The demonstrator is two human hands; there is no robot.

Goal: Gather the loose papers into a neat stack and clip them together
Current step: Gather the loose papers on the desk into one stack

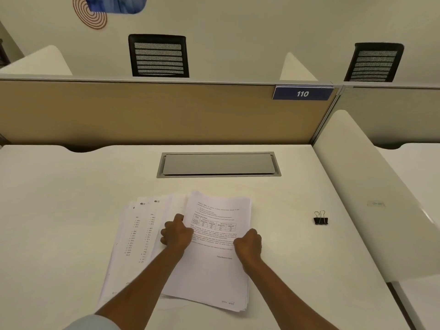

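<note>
Since the head view is the only one, everything here is read from it. The loose papers (215, 270) lie on the white bench (59, 198), around its middle and toward the near edge, in two lots. On the right is a thicker bundle topped by a printed page with a small table. It overlaps the fanned sheets (140, 234), which spread out to the left from beneath it. The left hand (177, 234) sits at the bundle's left edge and the right hand (247, 245) at its right edge. On both hands the fingers are curled tight and seem to pinch the side edges, though the fingertips are hidden behind the knuckles. A black binder clip (320, 219) stands well apart to the right, its wire handles up, and neither hand touches it. A grey cable hatch (217, 164) is set into the bench beyond the papers.

In my judgement the paper will be light but limp. A bundle held only by its edges will sag in the middle, and smooth sheets slide easily over one another and over the slick bench top. The best hold is probably on the two long sides, so the pile can be lifted, stood on a short edge and tapped square. The fanned sheets would need sweeping under or onto the bundle first. The clip is small and stiffly sprung, so it should be taken by its wire handles, squeezed open and set over one squared edge or corner. Thin corners crease if they are forced.
</note>
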